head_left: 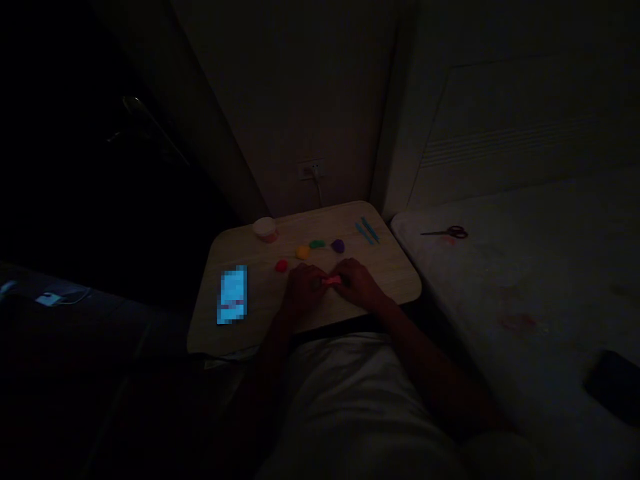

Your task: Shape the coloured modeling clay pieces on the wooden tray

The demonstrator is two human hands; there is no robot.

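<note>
pink clay lump (331,281), prob. elongated, horiz., btwn both hands

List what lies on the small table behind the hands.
Behind the hands, which pinch a pink piece, lie red, yellow, green and purple lumps. Anything under the hands is covered.

We see what appears to be a dim bedroom at home: a small wooden bedside table (390,267) at frame centre, a bed (525,280) at right, a wall socket (311,169) above.
</note>
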